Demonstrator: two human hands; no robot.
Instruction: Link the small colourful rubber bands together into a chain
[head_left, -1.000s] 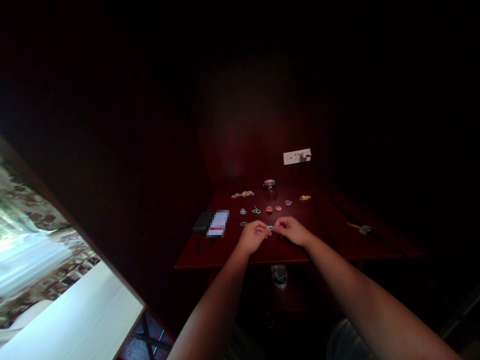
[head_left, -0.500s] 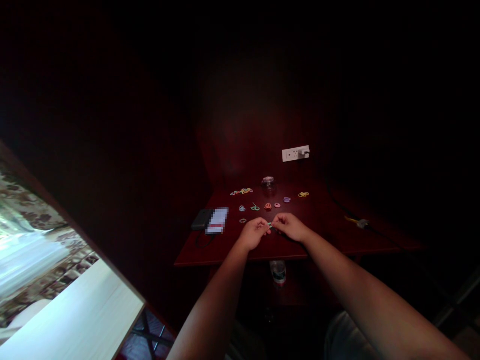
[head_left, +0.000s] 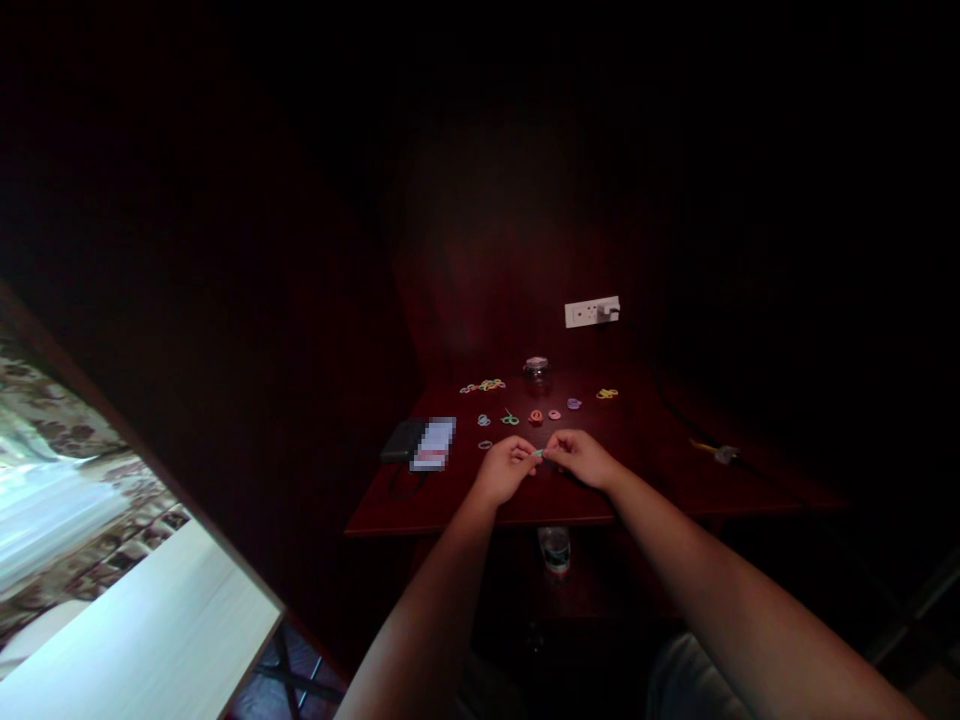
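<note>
Close to the front of the dark red table [head_left: 450, 505], my left hand [head_left: 508, 468] and my right hand [head_left: 579, 458] meet fingertip to fingertip. Both pinch a small green hair tie [head_left: 538, 454], mostly covered by the fingers. Just beyond them lie small groups of hair ties: blue [head_left: 484, 421], green [head_left: 510, 419], red-orange [head_left: 536, 418], pink [head_left: 554, 415] and purple [head_left: 574, 404]. One greyish hair tie [head_left: 485, 445] rests left of my left hand. Yellow hair ties [head_left: 607, 394] sit farther right, and a mixed-colour pile [head_left: 484, 386] is at the back left.
A clear jar [head_left: 537, 372] stands at the back. On the left are a phone [head_left: 433, 444] and a black case-like object [head_left: 400, 441]. A wall socket [head_left: 592, 312] holds a plug. Right, a cable connector [head_left: 725, 455] lies on the table; below is a bottle [head_left: 556, 551].
The view has tilted very slightly. Both hands keep their pinch on the green hair tie, with only a small shift of the fingers.
</note>
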